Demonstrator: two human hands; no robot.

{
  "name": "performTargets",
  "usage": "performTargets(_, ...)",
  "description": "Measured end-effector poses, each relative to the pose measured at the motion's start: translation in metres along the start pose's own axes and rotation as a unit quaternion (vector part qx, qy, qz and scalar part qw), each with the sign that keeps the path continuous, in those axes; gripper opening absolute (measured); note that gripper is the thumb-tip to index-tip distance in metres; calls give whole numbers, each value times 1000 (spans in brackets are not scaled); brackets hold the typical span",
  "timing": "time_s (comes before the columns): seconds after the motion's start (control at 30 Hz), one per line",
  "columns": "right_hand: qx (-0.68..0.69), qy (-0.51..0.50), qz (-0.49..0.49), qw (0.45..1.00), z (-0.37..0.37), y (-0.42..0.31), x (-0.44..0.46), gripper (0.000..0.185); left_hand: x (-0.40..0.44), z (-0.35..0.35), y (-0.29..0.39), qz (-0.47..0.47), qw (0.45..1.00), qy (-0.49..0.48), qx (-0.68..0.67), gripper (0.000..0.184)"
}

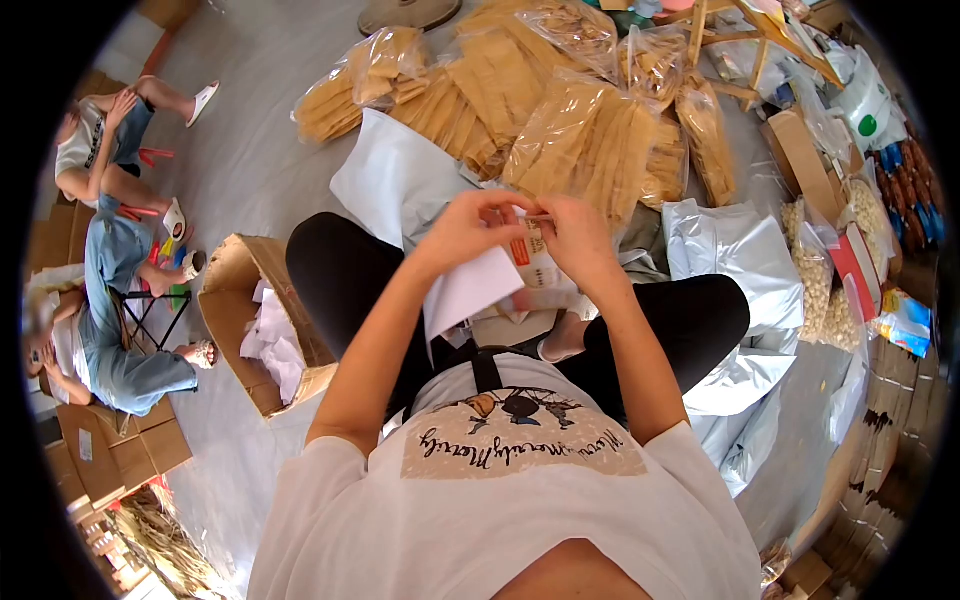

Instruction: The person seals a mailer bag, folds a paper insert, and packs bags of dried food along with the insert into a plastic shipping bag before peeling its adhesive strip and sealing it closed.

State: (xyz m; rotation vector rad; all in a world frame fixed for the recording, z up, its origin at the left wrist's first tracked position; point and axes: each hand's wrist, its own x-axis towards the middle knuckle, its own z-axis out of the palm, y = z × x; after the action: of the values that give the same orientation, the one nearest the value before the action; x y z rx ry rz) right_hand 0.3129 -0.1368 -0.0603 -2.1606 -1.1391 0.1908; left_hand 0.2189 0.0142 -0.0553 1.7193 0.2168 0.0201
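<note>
Both my hands meet in front of my lap, over a small clear plastic packet (pixel 541 268) with an orange and white printed label. My right hand (pixel 580 240) pinches the packet's upper edge. The fingers of my left hand (pixel 476 232) are curled, with their tips closed at the same edge beside the right fingers. Below the left hand lies a white sheet (pixel 474 290), slanting over my thigh; whether the left hand also holds it is hidden. Behind my hands, a large silver-white bag (pixel 385 175) leans by my left knee.
Clear bags of flat tan strips (pixel 575 145) cover the floor ahead. Silver bags (pixel 735 260) lie at my right. A cardboard box (pixel 225 290) with white papers stands at my left. Two people (pixel 135 310) sit farther left. Bags of pale beads (pixel 815 275) stand far right.
</note>
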Motion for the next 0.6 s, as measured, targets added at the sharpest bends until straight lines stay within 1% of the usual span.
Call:
performTargets(0.03, -2, 4, 3, 1000, -5, 2, -1, 11, -1, -9, 4, -12, 1000, 18, 9, 23)
performTargets(0.1, -22, -37, 11, 999, -19, 5, -2, 8, 5, -34, -1, 9, 997, 60, 37, 27)
performTargets(0.13, -23, -32, 14, 999, -27, 3, -1, 8, 8, -47, 6, -5, 993, 32, 112, 37)
performTargets(0.17, 32, -75, 17, 997, -37, 1, 0, 5, 11, -47, 11, -1, 993, 27, 114, 37)
performTargets(0.2, 88, -117, 19, 989, -43, 1, 1, 5, 12, -45, 18, 75, 976, -3, 203, 43)
performTargets(0.23, 87, -112, 21, 990, -45, 3, 3, 5, 12, -42, 23, 150, 945, -33, 289, 48)
performTargets(0.27, 161, -138, 24, 977, -45, 6, 7, 6, 17, -34, 17, 173, 936, -55, 300, 55)
performTargets(0.3, 235, -164, 26, 958, -46, 7, 10, 8, 19, -27, 20, 176, 936, -57, 301, 55)
performTargets(0.33, 234, -160, 26, 959, -48, 8, 13, 8, 21, -19, 24, 145, 954, -100, 242, 52)
performTargets(0.37, 228, -152, 38, 961, -51, 8, 15, 13, 24, -13, 29, 112, 966, -143, 183, 48)
performTargets(0.4, 222, -145, 51, 963, -53, 9, 17, 18, 28, -8, 32, 143, 966, -129, 170, 35)
performTargets(0.43, 222, -142, 52, 963, -51, 12, 19, 18, 35, -8, 28, 145, 966, -132, 170, 35)
performTargets(0.5, 288, -50, 44, 955, -44, 22, 21, 18, 53, -8, 8, 275, 942, -126, 146, 19)
performTargets(0.53, 287, -49, 46, 956, -42, 27, 23, 18, 59, -9, -4, 275, 942, -128, 146, 19)
performTargets(0.57, 333, -35, 87, 938, -40, 32, 25, 15, 65, -11, -16, 153, 976, -112, 110, 17)
performTargets(0.6, 377, -20, 128, 917, -38, 39, 28, 13, 71, -12, -20, 29, 992, -95, 74, 16)
